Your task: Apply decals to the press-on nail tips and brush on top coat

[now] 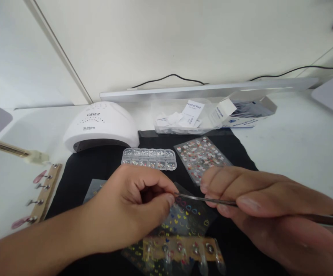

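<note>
- Nearest, just below both hands: wooden strip (pixel 187 248) w/ row of clear nail tips (pixel 203 262).
- Under that, below the gap btwn hands: clear sticker sheet (pixel 189 220), small hearts & outlines in yellow, blue, red.
- L hand (pixel 146 207): thumb & index pinched tog. at tip of metal tool; can't tell if gripping the tip or a small piece there.
- R hand (pixel 269 203): grasping thin metal tool (pixel 195 197) (tweezers-like), tip pointing to L fingertips.
- Black cloth (pixel 77 168) beneath both hands.
- Left of L forearm: wooden bar (pixel 44 201) w/ metal stands, pink tips on some; pale bottle (pixel 36 156) w/ gold cap near bar's far end.
- Just beyond R fingertips: sticker sheet (pixel 196 153), red/white motifs.
- Just beyond L hand: clear compartment case (pixel 149 153), tiny stones in cells.
- Farther, up-left of L hand: white lamp (pixel 101 124), marked "SUNone".
- Farther, beyond both hands: clear tray (pixel 180 130) of alcohol-pad packets (pixel 193 111); open carton (pixel 241 122) of same to its right.
- Farthest: black cable (pixel 173 75) along wall.
</note>
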Action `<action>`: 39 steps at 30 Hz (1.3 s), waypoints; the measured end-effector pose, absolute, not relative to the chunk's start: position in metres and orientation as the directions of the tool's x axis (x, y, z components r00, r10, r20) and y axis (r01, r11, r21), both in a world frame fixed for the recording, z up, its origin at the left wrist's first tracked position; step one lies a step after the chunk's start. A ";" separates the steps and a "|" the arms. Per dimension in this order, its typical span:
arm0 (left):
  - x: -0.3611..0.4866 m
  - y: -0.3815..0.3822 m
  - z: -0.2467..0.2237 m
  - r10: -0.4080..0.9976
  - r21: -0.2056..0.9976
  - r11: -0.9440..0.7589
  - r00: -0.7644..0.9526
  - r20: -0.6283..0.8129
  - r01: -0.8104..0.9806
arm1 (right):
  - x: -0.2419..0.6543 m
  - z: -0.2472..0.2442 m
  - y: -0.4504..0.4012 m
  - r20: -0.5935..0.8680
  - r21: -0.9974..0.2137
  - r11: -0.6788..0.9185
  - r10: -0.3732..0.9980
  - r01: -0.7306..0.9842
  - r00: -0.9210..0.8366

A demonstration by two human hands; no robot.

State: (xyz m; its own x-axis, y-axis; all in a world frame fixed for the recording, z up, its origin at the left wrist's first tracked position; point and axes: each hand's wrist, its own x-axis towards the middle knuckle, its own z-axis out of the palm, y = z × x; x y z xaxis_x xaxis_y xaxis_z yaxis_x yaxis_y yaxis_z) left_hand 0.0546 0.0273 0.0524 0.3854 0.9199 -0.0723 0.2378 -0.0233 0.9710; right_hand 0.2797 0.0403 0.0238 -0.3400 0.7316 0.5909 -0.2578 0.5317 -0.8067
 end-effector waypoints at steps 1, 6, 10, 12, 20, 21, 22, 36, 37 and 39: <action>0.055 0.027 0.052 0.919 0.974 -0.001 0.385 -0.088 0.226 | 0.280 0.024 0.041 0.592 -0.806 0.534 0.730 -0.255 -0.342; 0.056 0.028 0.052 0.913 0.977 0.074 0.380 -0.148 0.202 | 0.279 0.024 0.040 0.601 -0.800 0.553 0.737 -0.233 -0.311; 0.055 0.028 0.050 0.910 0.975 0.100 0.379 -0.170 0.197 | 0.275 0.023 0.041 0.614 -0.789 0.558 0.730 -0.257 -0.300; 0.054 0.028 0.050 0.910 0.976 0.087 0.382 -0.161 0.202 | 0.275 0.021 0.040 0.612 -0.790 0.558 0.741 -0.255 -0.276; 0.051 0.025 0.049 0.907 0.957 -0.097 0.421 -0.029 0.274 | 0.283 0.016 0.041 0.630 -0.775 0.600 0.703 -0.200 -0.331; 0.051 0.025 0.049 0.904 0.952 -0.118 0.427 -0.015 0.283 | 0.284 0.016 0.041 0.628 -0.776 0.599 0.704 -0.197 -0.333; 0.050 0.025 0.050 0.902 0.948 -0.131 0.432 -0.006 0.288 | 0.285 0.016 0.041 0.628 -0.776 0.600 0.703 -0.194 -0.334; 0.053 0.027 0.052 0.905 0.961 -0.056 0.421 -0.067 0.272 | 0.276 0.019 0.042 0.651 -0.759 0.609 0.700 -0.230 -0.292; 0.053 0.027 0.052 0.905 0.963 -0.044 0.420 -0.074 0.265 | 0.275 0.019 0.042 0.646 -0.763 0.604 0.705 -0.230 -0.292; 0.053 0.027 0.051 0.905 0.967 -0.021 0.416 -0.090 0.254 | 0.275 0.019 0.041 0.640 -0.768 0.601 0.720 -0.221 -0.269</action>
State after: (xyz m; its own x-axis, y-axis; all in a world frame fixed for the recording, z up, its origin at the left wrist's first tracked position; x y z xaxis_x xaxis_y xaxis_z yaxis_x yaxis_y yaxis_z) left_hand 0.0526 0.0274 0.0515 0.4163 0.9048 -0.0896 0.2539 -0.0211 0.9670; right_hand 0.2750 0.0407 0.0194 -0.2695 0.7197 0.6399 -0.2209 0.6005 -0.7685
